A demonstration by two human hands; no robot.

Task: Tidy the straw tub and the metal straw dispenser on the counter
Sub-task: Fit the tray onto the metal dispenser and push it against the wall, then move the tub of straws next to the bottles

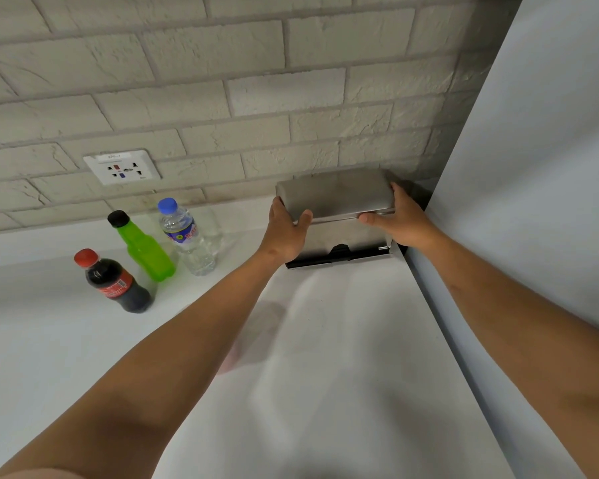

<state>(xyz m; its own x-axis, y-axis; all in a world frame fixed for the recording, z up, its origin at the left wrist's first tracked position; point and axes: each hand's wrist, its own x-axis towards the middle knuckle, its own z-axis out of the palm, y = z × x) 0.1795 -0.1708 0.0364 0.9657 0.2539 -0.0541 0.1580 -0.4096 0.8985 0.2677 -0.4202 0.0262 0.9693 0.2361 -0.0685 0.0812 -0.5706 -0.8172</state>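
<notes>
The dispenser [336, 202] stood at the back right corner of the white surface [325, 375], against the brick wall [222, 81] and next to a grey panel [550, 133]. The left hand [286, 233] gripped its left end, thumb on the lid's front edge. The right hand [400, 219] gripped the right end, thumb laid along the same edge. A black bar ran across the dispenser's base. To the left, three bottles stood near one another: a cola [115, 281], a green bottle [142, 247] and a water bottle [187, 236]. A socket [121, 167] sat on the wall above them.
</notes>
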